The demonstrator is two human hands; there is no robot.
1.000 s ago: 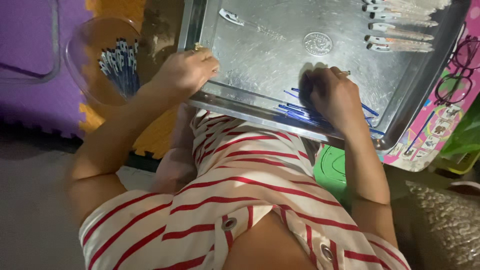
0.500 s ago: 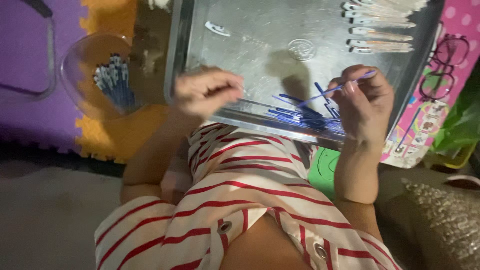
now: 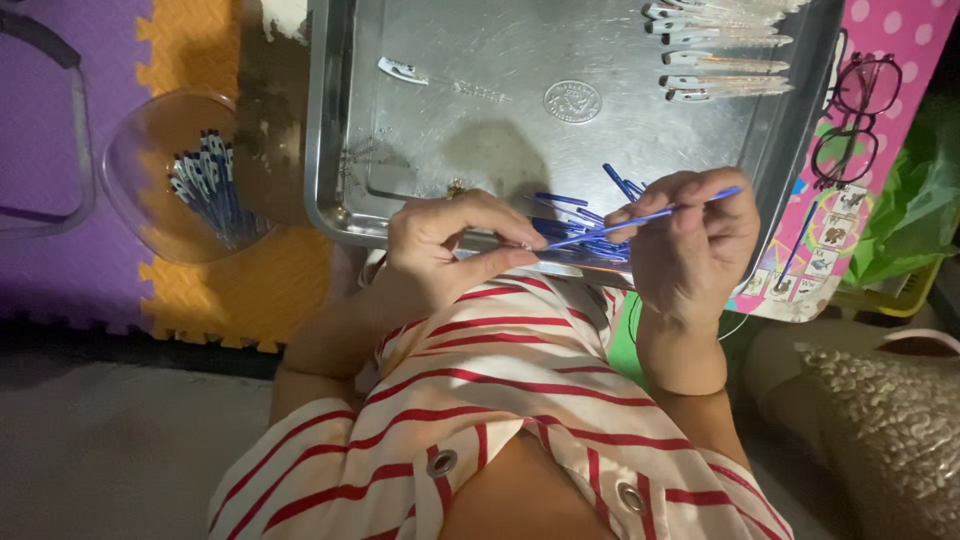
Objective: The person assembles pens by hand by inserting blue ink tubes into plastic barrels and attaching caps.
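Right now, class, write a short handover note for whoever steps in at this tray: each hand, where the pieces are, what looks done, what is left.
Left hand: fingertips pinch the near end of one thin blue refill, above the near rim of the metal tray.
Right hand: grips the same refill further along, with the far end sticking out past the fingers.
Pieces: loose blue refills lie heaped on the tray behind the hands; clear pen barrels are lined up at the tray's far right corner; a clear bowl to the left holds more blue pieces.
Done: barrels lined up, bowl partly filled.
Left: the loose heap.
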